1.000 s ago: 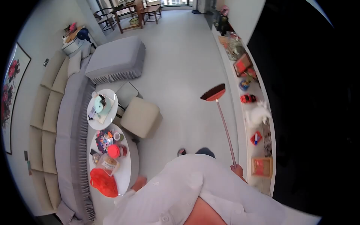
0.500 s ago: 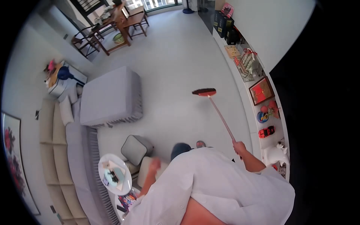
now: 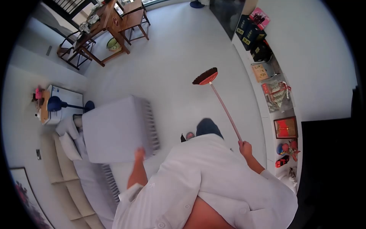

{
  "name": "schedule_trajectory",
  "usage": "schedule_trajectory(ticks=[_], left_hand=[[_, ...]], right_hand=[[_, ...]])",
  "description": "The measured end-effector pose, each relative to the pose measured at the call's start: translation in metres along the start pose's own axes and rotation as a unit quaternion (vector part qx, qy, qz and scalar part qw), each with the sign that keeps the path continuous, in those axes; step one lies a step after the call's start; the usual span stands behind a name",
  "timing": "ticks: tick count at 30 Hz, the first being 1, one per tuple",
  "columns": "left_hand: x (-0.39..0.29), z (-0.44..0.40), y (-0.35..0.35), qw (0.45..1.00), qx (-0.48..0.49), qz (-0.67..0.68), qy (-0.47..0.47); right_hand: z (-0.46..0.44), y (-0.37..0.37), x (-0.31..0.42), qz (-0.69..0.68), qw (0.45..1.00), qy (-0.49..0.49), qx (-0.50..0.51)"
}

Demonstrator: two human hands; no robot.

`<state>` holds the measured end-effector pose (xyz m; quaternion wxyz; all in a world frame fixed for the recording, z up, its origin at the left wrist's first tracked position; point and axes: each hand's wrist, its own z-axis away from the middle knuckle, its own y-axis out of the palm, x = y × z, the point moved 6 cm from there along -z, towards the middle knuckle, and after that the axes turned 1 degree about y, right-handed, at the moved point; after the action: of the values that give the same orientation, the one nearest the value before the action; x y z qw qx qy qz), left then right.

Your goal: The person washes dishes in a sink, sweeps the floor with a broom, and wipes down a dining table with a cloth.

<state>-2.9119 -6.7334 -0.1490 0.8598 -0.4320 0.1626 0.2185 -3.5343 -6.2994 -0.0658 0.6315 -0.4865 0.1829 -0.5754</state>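
A broom (image 3: 225,108) with a pinkish-red handle slants forward and left from my right hand (image 3: 245,148), whose fingers are wrapped round the handle's upper end. Its red head with dark bristles (image 3: 206,76) points away from me and appears held out over the pale floor. My left hand (image 3: 140,153) hangs in front of the near right corner of the lilac-covered sofa section (image 3: 110,129). Blur hides its fingers, and no object shows in it. Whether it touches the cover I cannot tell.
Along the right wall runs a white ledge (image 3: 269,143) with boxes, a framed red piece (image 3: 286,128) and a red toy car (image 3: 282,161). A beige sofa (image 3: 65,168) lines the left. Wooden chairs (image 3: 133,23) and a table (image 3: 95,32) stand far ahead, near a blue fan (image 3: 55,104).
I have stepped forward past the grey stool and round side table, which have left view. My left hand has come alongside the lilac sofa section. The broom stays in my right hand.
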Motion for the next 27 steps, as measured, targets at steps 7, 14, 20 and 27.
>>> schedule_trajectory(ticks=[7,14,20,27], left_hand=[[-0.492,-0.233,-0.267,0.912,-0.125,0.248,0.303],[-0.324,-0.412,-0.158,0.983,0.144,-0.078,0.087],[-0.290,-0.472,-0.186,0.941,0.278,-0.134,-0.136],[-0.502,-0.856,-0.310,0.869,0.226,-0.410,0.161]], right_hand=[[-0.169,0.030,0.181,-0.039,0.999,0.009,0.033],[-0.391,0.022,0.452,-0.078,0.993,-0.088,0.019],[-0.510,-0.025,0.697,-0.194,0.966,0.023,0.171],[-0.615,-0.011,0.927,-0.323,0.921,0.038,0.212]])
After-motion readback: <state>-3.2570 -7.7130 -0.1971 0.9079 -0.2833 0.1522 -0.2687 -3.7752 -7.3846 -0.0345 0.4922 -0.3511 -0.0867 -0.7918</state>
